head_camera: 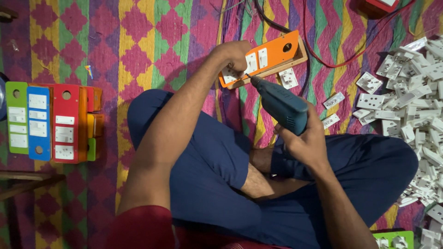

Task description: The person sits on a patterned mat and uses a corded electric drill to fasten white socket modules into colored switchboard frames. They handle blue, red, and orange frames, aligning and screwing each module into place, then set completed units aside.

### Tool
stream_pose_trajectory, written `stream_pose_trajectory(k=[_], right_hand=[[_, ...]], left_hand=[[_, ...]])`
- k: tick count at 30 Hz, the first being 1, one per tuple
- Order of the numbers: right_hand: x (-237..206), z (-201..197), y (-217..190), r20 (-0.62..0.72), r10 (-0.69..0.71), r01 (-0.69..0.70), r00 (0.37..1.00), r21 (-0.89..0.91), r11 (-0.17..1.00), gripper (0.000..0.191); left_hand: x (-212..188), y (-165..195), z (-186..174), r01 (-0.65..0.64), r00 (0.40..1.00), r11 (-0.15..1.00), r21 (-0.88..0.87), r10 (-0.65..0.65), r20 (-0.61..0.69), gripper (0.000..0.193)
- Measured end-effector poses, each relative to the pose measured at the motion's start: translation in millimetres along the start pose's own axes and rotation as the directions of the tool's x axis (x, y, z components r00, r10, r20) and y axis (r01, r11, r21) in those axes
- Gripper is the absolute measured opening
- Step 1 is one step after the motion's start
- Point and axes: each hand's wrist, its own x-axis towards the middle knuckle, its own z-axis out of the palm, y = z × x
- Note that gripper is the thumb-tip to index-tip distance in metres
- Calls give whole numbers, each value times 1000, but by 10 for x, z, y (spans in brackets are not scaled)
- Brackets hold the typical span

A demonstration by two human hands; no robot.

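right hand [307, 143] clamped on teal drill [281, 105] | bit angles up-left onto orange switch board [272, 54] | left hand [233, 54] pins its near end, fingers closed on it

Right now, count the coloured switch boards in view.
5: orange board under the left hand; green, blue, red stacked left; green corner bottom right. More may be hidden.

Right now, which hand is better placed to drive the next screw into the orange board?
Probably the right hand: it grips the blue drill, tip at the orange switch board. The left hand steadies that board.
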Motion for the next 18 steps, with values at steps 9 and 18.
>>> stream_pose_trajectory(k=[9, 18], right_hand=[[-48, 146, -65, -10, -151, 138, 988, -349, 927, 68], [-60, -24, -98, 42, -126, 131, 991, -168, 977, 69]], left_hand=[[-13, 26, -26, 7, 1000, 1000, 4, -7, 15, 31], [-48, -61, -110, -54, 998, 996, 69, 54, -8, 34]])
